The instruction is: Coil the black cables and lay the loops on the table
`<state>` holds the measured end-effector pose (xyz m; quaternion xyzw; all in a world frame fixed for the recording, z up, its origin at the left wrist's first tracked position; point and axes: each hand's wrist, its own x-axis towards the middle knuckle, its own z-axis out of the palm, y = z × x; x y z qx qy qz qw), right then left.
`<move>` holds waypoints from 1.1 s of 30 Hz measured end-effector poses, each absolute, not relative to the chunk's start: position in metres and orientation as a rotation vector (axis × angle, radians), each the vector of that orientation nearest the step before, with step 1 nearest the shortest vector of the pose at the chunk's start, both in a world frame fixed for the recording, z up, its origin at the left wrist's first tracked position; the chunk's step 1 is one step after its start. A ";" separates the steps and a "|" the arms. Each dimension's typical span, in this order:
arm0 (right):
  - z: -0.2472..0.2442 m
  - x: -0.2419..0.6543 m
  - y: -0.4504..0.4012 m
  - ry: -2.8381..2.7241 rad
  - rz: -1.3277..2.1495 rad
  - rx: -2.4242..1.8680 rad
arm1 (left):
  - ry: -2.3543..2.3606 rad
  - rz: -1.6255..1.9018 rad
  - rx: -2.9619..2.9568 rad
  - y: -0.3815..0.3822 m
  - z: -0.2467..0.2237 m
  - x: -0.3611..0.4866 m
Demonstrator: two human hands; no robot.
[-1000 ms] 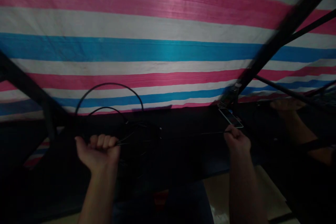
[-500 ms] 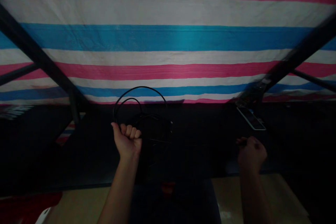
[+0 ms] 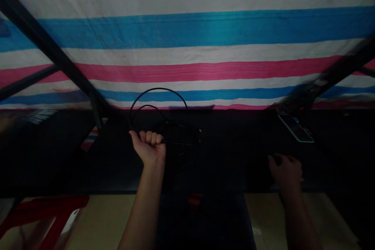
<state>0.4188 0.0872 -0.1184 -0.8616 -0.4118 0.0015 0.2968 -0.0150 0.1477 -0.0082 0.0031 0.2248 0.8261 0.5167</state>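
Note:
My left hand point(image 3: 150, 147) is closed in a fist, palm side up, around a black cable point(image 3: 159, 88). The cable rises from the fist in loops, and more coils lie on the dark table point(image 3: 222, 156) to the right. Small shiny tips, perhaps connectors, show at the right end of the coils. Over the table's right part, my right hand point(image 3: 286, 171) has its fingers curled. Deep shadow hides what, if anything, is in them. A phone point(image 3: 296, 128) with a light edge lies just beyond that hand.
Striped plastic sheeting point(image 3: 205, 27) hangs behind the table, with slanted dark frame bars point(image 3: 49, 43) on both sides. A row of pale strips point(image 3: 39, 116) lies at the left, near another person's blurred hand point(image 3: 6, 123). Below the front edge stands a red stool point(image 3: 47, 208).
The view has shifted left and slightly down. My right hand has turned, its thumb side now leftward. My left hand keeps its grip on the cable. Another person's hand has appeared at far left.

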 end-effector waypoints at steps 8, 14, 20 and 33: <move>-0.036 0.259 0.097 -1.773 0.570 -1.446 | 0.583 1.888 0.139 0.139 -0.006 0.014; -0.026 0.204 0.107 -2.057 0.919 -1.217 | 0.576 1.877 0.067 0.133 0.006 0.014; -0.047 0.197 0.105 -1.949 0.877 -1.348 | 0.637 1.859 0.079 0.124 0.006 0.020; -0.015 0.208 0.070 -1.996 1.125 -1.291 | 0.624 1.722 0.427 0.126 0.009 0.036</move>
